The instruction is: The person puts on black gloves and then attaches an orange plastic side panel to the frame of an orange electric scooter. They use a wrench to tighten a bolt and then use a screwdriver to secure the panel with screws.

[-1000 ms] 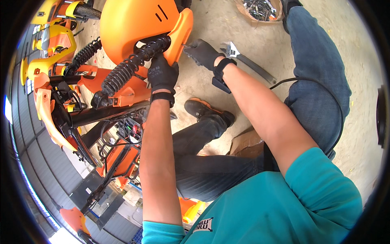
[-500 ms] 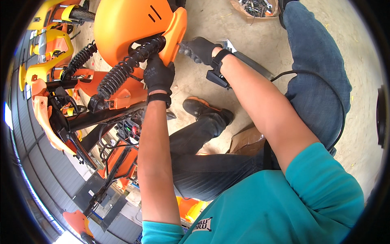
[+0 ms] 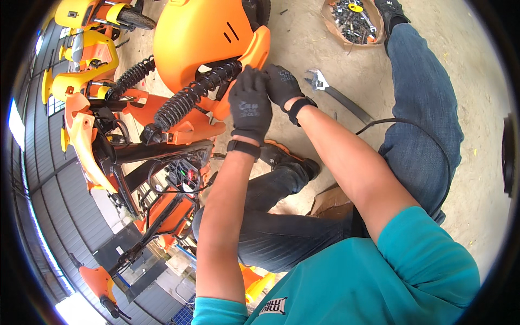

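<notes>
An electric scooter or moped with orange body panels lies tipped over, its rounded orange rear cover (image 3: 200, 43) towards the far side. A black coil-spring shock absorber (image 3: 189, 103) runs beside my left hand. My left hand (image 3: 251, 108), in a black glove, is at the edge of an orange side piece (image 3: 259, 47), back of the hand up and fingers pressed together. My right hand (image 3: 283, 85), also gloved, meets it there, its fingers bent inward and mostly hidden behind the left. Whatever they hold between them is hidden.
An adjustable wrench (image 3: 341, 96) lies on the floor right of my hands. Beyond it stands a cardboard box (image 3: 352, 27) of loose bolts and tools. A black cable (image 3: 414, 123) crosses my right leg. More orange and yellow scooters (image 3: 81, 51) stand at the left.
My left hand has come off the side piece's underside and moved right, up against my right hand. The view has shifted, showing more of the wrench and the box.
</notes>
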Demonstrator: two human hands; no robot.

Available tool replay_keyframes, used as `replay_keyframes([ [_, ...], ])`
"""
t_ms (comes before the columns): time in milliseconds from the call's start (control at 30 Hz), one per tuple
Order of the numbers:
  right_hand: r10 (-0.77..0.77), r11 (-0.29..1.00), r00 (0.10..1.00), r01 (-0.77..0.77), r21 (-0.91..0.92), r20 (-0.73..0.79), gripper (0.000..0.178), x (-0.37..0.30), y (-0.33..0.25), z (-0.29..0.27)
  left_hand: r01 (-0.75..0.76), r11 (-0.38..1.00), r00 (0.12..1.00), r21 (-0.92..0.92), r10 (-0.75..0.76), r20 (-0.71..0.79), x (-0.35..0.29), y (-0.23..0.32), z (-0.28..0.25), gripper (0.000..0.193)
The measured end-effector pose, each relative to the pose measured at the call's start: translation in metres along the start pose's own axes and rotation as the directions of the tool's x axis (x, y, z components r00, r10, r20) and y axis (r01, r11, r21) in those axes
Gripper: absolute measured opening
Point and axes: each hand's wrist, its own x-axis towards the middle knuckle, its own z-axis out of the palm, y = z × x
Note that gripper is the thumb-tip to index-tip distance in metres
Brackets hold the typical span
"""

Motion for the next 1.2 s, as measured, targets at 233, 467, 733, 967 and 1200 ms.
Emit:
replay_keyframes([
  [233,-0.070,0.997,0.996,0.068,-0.044,-0.047,0.020,0.000,0.008,0.007,-0.084,0.993,0.996,0.081,0.080,0.051,0.017,-0.004,0.018,0.052],
  [467,-0.014,0.999,1.000,0.015,-0.039,0.015,0.019,-0.001,0.002,0.004,-0.040,0.998,0.998,-0.056,0.042,0.036,0.017,-0.012,0.026,0.059],
  [733,-0.067,0.994,0.997,0.070,-0.083,0.033,0.019,0.000,0.005,0.002,0.017,0.996,0.999,-0.085,-0.014,0.030,0.022,-0.008,0.026,0.053],
  [967,-0.072,0.991,0.996,0.077,-0.114,0.046,0.018,-0.001,0.009,0.005,0.050,0.991,0.996,-0.120,-0.041,0.077,0.021,-0.007,0.024,0.057],
  [1200,-0.091,0.996,0.981,0.087,0.030,0.174,0.024,0.016,0.022,0.002,0.067,0.989,0.997,-0.128,-0.061,0.052,0.025,-0.002,0.021,0.060],
])
